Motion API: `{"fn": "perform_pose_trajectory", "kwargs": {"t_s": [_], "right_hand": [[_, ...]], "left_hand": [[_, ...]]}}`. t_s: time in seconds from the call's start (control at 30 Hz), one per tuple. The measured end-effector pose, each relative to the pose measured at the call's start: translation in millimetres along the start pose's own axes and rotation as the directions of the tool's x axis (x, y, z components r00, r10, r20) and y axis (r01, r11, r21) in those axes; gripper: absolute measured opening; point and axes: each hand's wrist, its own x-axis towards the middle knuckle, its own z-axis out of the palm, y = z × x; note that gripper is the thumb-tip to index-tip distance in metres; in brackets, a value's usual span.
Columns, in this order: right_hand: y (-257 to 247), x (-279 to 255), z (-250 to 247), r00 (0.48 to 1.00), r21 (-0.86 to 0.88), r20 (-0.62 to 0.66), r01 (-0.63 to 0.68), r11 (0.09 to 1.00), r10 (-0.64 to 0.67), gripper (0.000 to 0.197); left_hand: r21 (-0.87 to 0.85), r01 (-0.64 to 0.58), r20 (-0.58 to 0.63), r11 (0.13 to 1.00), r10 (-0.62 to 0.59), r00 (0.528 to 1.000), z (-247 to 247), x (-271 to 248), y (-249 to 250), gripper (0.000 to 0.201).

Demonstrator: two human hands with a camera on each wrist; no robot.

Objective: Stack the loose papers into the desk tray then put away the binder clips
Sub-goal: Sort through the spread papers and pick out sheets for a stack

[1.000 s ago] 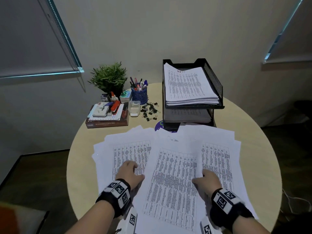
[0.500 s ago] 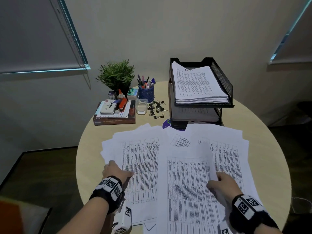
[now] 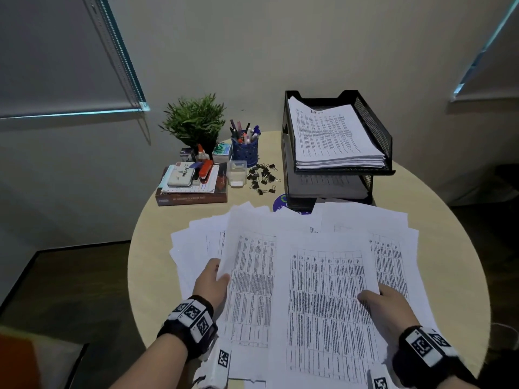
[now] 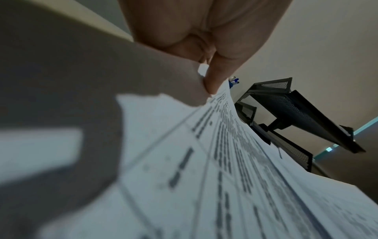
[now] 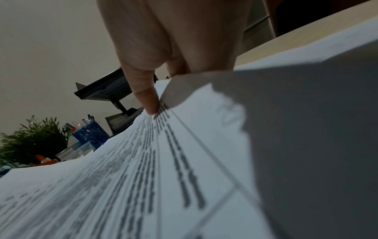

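Both hands have slid outward and now lift the top sheets off the spread. Left hand [image 3: 211,284] pinches the left edge of the loose papers [image 3: 306,290], thumb on top; right hand [image 3: 386,310] pinches their right edge likewise. These papers lie on the bench [image 3: 438,220] just before the desk tray [image 3: 373,127]; binder clips [image 3: 262,178] sit left of that tray.

"Artline" on the white case [image 3: 181,176] atop the book; sheet print illegible.
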Motion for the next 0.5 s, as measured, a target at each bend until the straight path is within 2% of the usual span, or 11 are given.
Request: {"fn": "perform_pose_trajectory", "kwargs": {"t_s": [0.1, 0.2, 0.33, 0.4, 0.5], "right_hand": [[3.4, 2.6, 2.5, 1.0, -0.021, -0.022, -0.023, 1.0, 0.022, 0.028], [4.9, 6.5, 9.2, 0.998, -0.024, -0.062, -0.02, 1.0, 0.019, 0.037], [4.8, 11.6, 16.6, 0.996, -0.096, -0.093, -0.019, 0.995, 0.01, 0.04], [6.1, 12.7, 19.0, 0.997, -0.108, -0.077, -0.009, 0.994, 0.0, 0.041], [2.9, 11.7, 19.3, 0.998, -0.171, -0.06, 0.022, 0.985, -0.033, 0.04]], "left_hand": [[-0.147, -0.009, 0.099, 0.989, 0.023, 0.995, 11.4, -3.5, 1.2, 0.025], [-0.191, 0.006, 0.147, 0.982, 0.022, 0.989, 24.9, -10.3, 5.2, 0.018], [-0.216, 0.064, 0.235, 0.974, -0.012, 0.972, 33.5, -17.5, 6.3, 0.039], [-0.259, 0.098, 0.293, 0.961, -0.019, 0.956, 36.0, -17.4, 3.8, 0.042], [-0.199, 0.052, 0.29, 0.979, 0.008, 0.957, 36.9, -17.5, 3.8, 0.014]]}}
